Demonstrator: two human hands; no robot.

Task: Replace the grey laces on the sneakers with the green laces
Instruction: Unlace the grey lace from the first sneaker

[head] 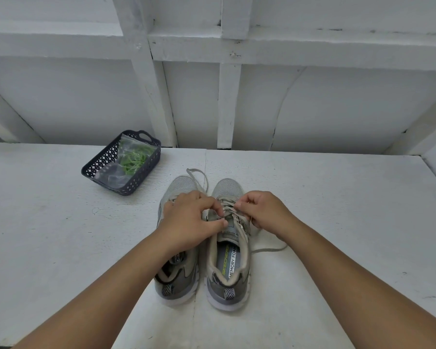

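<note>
Head view: two grey sneakers stand side by side on the white table (61, 235), heels toward the camera, toes toward the wall. Both hands work over the right sneaker (228, 248). The left hand (191, 220) reaches across the left sneaker (176, 273), hiding most of its lacing, and its thumb and curled fingers pinch the grey laces (228, 210) at the tongue of the right sneaker. The right hand (262, 212) sits just to the right of the same lacing, fingers curled, pinching a strand of that lace. A loose grey lace end (269, 249) trails onto the table right of the shoe; another loops past the toes. The right sneaker's insole shows printed lettering and a lime stripe. The green laces (134, 159) lie in a clear bag inside a dark lattice basket (103, 159), well apart to the left of the hands, near the wall.
</note>
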